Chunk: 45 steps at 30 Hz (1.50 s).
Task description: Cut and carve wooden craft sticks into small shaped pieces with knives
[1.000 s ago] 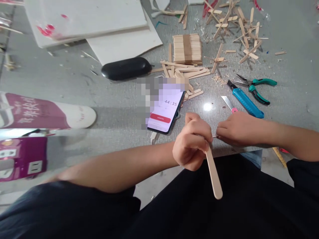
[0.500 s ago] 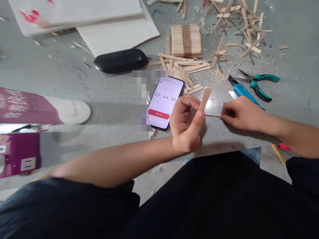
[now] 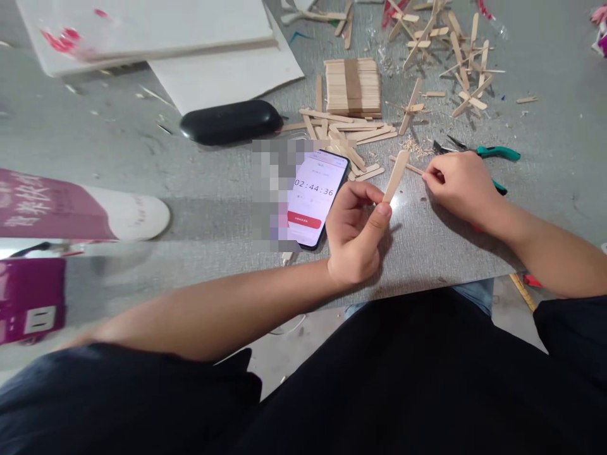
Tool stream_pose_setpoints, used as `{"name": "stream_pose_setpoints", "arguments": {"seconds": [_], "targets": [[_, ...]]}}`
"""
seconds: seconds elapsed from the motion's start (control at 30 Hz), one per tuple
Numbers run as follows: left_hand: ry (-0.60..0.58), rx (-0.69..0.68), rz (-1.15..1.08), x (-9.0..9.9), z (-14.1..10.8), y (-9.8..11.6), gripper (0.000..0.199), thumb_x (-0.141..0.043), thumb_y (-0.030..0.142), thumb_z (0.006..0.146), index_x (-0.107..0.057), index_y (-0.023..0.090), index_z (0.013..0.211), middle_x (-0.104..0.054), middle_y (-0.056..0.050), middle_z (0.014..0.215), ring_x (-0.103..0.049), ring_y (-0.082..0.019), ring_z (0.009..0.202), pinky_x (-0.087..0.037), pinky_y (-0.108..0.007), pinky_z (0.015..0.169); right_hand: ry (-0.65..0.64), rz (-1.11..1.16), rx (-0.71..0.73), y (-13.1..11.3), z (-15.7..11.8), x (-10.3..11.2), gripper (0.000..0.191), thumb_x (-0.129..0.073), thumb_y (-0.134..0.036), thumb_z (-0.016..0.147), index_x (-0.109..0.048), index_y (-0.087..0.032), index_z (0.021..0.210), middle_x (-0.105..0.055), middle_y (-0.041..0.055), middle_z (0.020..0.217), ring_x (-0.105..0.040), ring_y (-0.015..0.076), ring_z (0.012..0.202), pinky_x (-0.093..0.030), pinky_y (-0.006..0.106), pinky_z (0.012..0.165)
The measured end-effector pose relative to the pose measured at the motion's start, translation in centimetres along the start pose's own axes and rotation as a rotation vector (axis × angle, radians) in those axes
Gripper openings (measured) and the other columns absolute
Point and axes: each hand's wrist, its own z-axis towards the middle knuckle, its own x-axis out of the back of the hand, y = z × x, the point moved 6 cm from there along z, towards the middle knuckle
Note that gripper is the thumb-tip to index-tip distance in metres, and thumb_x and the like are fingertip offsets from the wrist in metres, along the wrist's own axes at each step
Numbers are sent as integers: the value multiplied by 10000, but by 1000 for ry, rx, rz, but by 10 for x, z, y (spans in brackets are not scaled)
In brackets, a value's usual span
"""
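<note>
Between thumb and fingers my left hand (image 3: 358, 230) pinches a wooden craft stick (image 3: 396, 177), tilted up and to the right. My right hand (image 3: 458, 183) is closed on the end of a thinner wooden strip (image 3: 411, 167), which points up and left behind the craft stick's top. Partly hidden behind my right hand lie green-handled pliers (image 3: 497, 152) and the dark tip of a utility knife (image 3: 440, 148). Just left of my left hand is a phone (image 3: 313, 196) with a running timer on its screen.
A paper-banded bundle of craft sticks (image 3: 332, 87) stands behind loose craft sticks (image 3: 367, 133). Joined stick crosses (image 3: 467, 63) lie at the back right. A black case (image 3: 231, 122), white boards (image 3: 165, 28) and a pink-and-white packet (image 3: 109, 205) are to the left. Wood shavings (image 3: 417, 146) litter the table.
My right hand has moved up with the thin strip, now tilted up-left instead of level, and covers most of the knife. The craft stick in my left hand leans further right.
</note>
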Motion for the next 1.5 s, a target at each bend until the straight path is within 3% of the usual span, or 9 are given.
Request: {"name": "stream_pose_setpoints", "arguments": {"seconds": [0.1,0.23,0.37,0.57,0.7,0.83,1.13,1.27,1.5], "targets": [[11,19,-38,-2,1,0,317,-948,499,1007,-773,238,970,-660,-5,830,-569,-128,723,-474,-248,656,-72,-81,76,-4,-7,3,317,-546,-325,1108,-837,-218,1042,-873,141,1123,-732,299,999,-387,423,816],[-9,52,-88,-6,2,1,334,-947,503,1010,-758,233,957,-634,11,781,-528,-109,647,-426,-233,579,-282,-170,239,-9,-21,-2,270,-600,-338,1093,-841,-231,1032,-890,85,1109,-716,256,974,-352,392,784],[-16,84,-92,-6,1,1,341,-958,500,1003,-757,228,956,-626,13,772,-526,-104,635,-423,-230,565,-214,-266,122,2,-15,4,326,-556,-331,1089,-858,-215,1045,-889,124,1146,-710,272,947,-271,413,728],[-23,167,-105,-4,0,-3,364,-992,506,973,-764,224,961,-654,13,774,-563,-89,642,-452,-209,586,-89,-203,-34,10,0,9,370,-503,-380,1131,-837,-222,1123,-879,149,1244,-751,330,1033,-315,445,750],[-20,235,-116,-5,1,-6,404,-1007,529,955,-742,224,956,-699,15,750,-615,-97,636,-520,-207,599,-78,12,-67,12,-4,13,209,-606,-340,1088,-755,-231,989,-849,118,1038,-711,271,909,-370,409,769],[-66,294,-163,-7,1,-7,415,-977,535,988,-698,228,981,-746,15,696,-661,-108,603,-550,-204,583,-135,273,-73,10,-12,14,216,-656,-354,1077,-681,-249,889,-705,17,767,-567,188,690,-398,380,731],[-86,326,-138,-8,0,-7,409,-924,551,1046,-674,230,1083,-793,19,709,-666,-96,537,-556,-187,534,-186,489,-12,0,-19,6,259,-675,-423,1053,-644,-267,848,-556,-27,667,-476,171,641,-363,379,695],[-67,293,-102,-8,2,-6,423,-894,587,1062,-688,228,1147,-804,23,753,-648,-90,516,-555,-192,501,-198,551,49,0,-20,-1,273,-658,-461,1059,-652,-253,881,-606,-20,710,-495,166,661,-361,369,702],[-83,325,-73,-9,2,-5,437,-890,607,1056,-711,215,1131,-829,6,788,-651,-92,520,-573,-205,491,-155,116,218,-7,-23,-10,321,-555,-404,1134,-803,-199,1135,-843,131,1120,-703,262,980,-399,391,833]]}}
